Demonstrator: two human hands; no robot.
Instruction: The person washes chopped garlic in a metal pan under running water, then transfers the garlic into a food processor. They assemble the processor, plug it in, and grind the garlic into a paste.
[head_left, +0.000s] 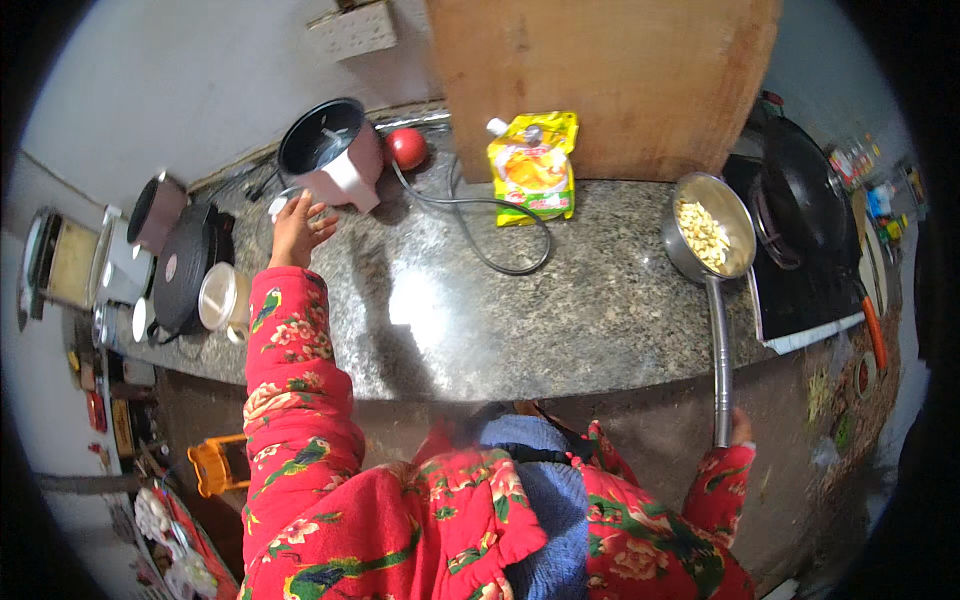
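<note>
My left hand (298, 231) is stretched over the counter's left part, fingers apart, beside a small white-topped item (279, 205) that it partly hides; whether it touches this is unclear. Just behind it stands a pink pot with a dark inside (330, 154). My right hand (741, 427) is low at the right, by the handle end of a metal ladle-like scoop (709, 225) that holds chopped pale pieces (701, 234). The handle and sleeve hide most of that hand, so its grip cannot be told. A yellow spouted pouch (534, 169) leans against a wooden board (600, 82).
A red round object (406, 148) and a black cable (517, 271) lie behind the middle. At right, a black wok (806, 187) sits on a stove (810, 304). At left are a black round appliance (180, 270), a lidded container (223, 296) and a pink pot (156, 212).
</note>
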